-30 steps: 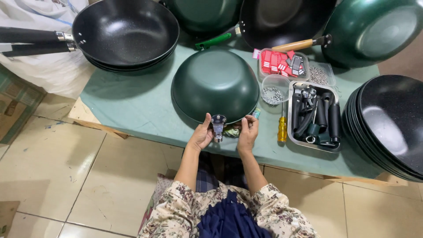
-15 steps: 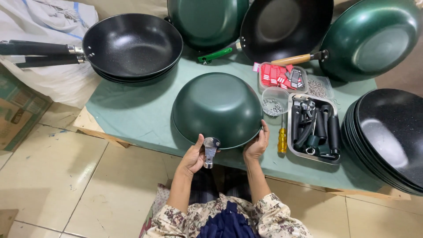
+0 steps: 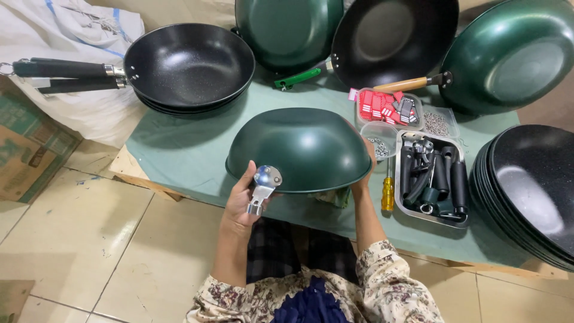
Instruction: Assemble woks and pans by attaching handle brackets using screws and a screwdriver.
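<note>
A dark green wok (image 3: pixel 299 146) lies upside down on the green-covered table (image 3: pixel 179 152), tilted up at its near edge. My left hand (image 3: pixel 242 200) holds a shiny metal handle bracket (image 3: pixel 263 185) against the wok's near left rim. My right hand (image 3: pixel 363 173) grips the wok's right rim, with the fingers partly hidden behind it.
A metal tray (image 3: pixel 431 176) of black handles and a yellow screwdriver (image 3: pixel 388 190) lie to the right. Small tubs of screws (image 3: pixel 382 140) and red tags (image 3: pixel 385 107) stand behind. Stacked black woks (image 3: pixel 188 63) (image 3: pixel 532 191) and green woks (image 3: pixel 508 54) ring the table. A cardboard box (image 3: pixel 27 149) sits at left.
The wok has been pulled toward me and lifted at its near edge. My left hand brought the bracket up to the rim, while my right hand slid to the right rim.
</note>
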